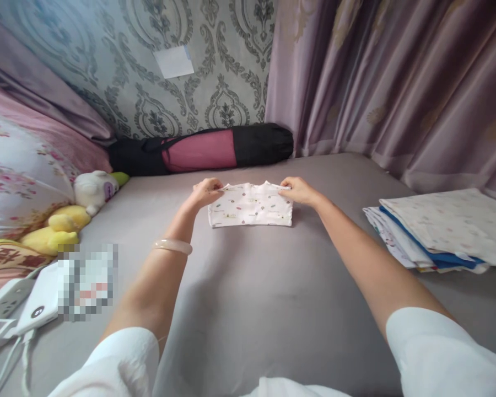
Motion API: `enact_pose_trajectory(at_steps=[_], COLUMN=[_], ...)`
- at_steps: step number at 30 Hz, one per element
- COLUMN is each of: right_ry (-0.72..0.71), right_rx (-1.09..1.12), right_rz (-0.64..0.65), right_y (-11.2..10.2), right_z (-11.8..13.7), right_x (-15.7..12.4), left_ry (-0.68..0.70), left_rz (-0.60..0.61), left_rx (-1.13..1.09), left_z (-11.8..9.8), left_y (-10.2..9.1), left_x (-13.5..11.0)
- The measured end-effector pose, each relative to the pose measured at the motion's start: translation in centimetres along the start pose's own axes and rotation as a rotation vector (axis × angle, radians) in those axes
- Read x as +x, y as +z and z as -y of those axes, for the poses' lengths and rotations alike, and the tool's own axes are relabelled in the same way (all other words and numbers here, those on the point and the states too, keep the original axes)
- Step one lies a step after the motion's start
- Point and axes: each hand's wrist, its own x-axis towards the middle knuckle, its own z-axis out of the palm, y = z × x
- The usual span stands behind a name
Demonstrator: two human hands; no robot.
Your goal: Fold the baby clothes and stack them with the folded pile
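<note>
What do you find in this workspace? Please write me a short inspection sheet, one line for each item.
Surface: grey bed sheet, smooth.
Things in hand: small printed garment, white, lying flat.
Hands: left hand and right hand pinch its top edge; jade bangle on left wrist.
Clutter: folded clothes stack at right; white plush toy, yellow plush toy, power strip at left.
Cables: white cable, lower left.
Surroundings: floral pillow, black and pink bag, patterned wallpaper, mauve curtain.
</note>
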Motion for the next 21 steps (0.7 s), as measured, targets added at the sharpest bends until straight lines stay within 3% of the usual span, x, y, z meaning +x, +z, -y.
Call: enact_pose_trajectory(at_steps=[5, 9, 15, 21], right_ry=[-0.161, -0.249, -0.356, -0.355], right_rx=[0.031, -0.058, -0.193, -0.265], right_rz=[-0.222, -0.362, -0.324, -0.219], right_y=[-2.3, -2.1, 0.0, 1.4], right_z=[0.6, 0.5, -0.7, -1.5], right_x=[-0.6, -2.4, -6.7, -10.4], left_ry=[0.073, 0.162, 0.306, 0.388], left_rz=[-0.219, -0.361, -0.388, -0.291], left_rx=[-0.031, 0.052, 0.174, 0.243], left_z=[-1.2, -1.5, 0.1, 0.4], left_y=[-1.1, 0.3, 3.8, 5.2], left_x=[-0.5, -1.6, -5.4, -9.4])
